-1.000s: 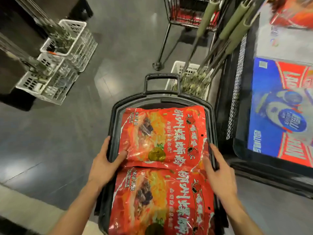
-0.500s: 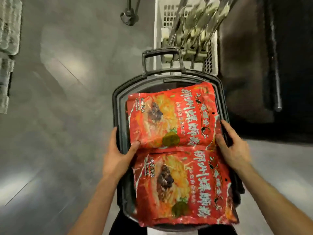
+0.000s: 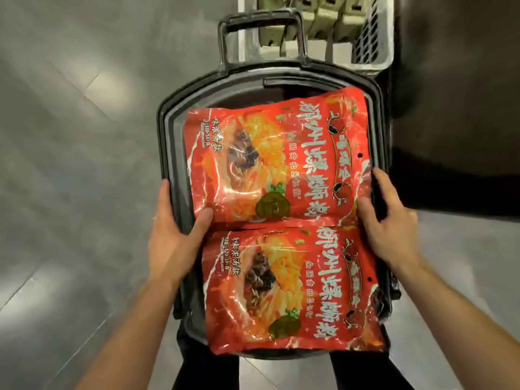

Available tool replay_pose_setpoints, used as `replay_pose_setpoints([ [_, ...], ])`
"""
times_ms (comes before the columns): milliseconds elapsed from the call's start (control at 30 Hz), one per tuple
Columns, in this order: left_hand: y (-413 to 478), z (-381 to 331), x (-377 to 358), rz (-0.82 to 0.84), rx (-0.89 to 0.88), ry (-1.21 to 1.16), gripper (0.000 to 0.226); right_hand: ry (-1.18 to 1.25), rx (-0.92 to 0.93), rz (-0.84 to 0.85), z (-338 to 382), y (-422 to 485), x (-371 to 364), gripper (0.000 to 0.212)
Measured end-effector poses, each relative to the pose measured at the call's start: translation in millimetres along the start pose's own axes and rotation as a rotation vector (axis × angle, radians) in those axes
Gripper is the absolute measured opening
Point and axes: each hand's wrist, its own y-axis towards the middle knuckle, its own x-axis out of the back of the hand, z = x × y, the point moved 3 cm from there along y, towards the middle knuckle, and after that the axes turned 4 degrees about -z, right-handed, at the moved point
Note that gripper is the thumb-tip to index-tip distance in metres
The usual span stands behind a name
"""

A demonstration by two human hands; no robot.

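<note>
Two red noodle packets lie in a black shopping basket [image 3: 168, 130] on the floor. The upper packet [image 3: 275, 159] overlaps the far end of the lower packet [image 3: 292, 285]. My left hand [image 3: 171, 237] lies over the basket's left rim with straight fingers outside it, and its thumb touches the upper packet's near left corner. My right hand [image 3: 391, 229] rests across the right rim, its thumb against the same packet's right edge. The basket's handle [image 3: 259, 21] stands up at the far end.
A white slatted crate [image 3: 374, 38] holding greenish items stands just beyond the basket. A dark fixture [image 3: 464, 108] runs along the right. Grey glossy floor tiles [image 3: 70, 164] spread to the left. My dark trouser legs [image 3: 202, 372] show below the basket.
The view has tilted down and closer over the basket, and the shelves and trolley have left the frame. Both hands stay at the rims by the upper packet.
</note>
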Motion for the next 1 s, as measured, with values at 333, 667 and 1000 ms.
replay_pose_setpoints([
  [333,-40,6,-28,-0.123,0.226,-0.155,0.102,-0.350,0.239,0.158,48,78,12,0.064],
  [667,-123,-52,-105,-0.200,0.626,-0.374,0.094,-0.148,0.445,0.157,161,134,-3,0.065],
  [1000,-122,-114,-39,-0.224,-0.008,0.145,0.089,-0.105,0.192,-0.124,73,-11,44,0.077],
])
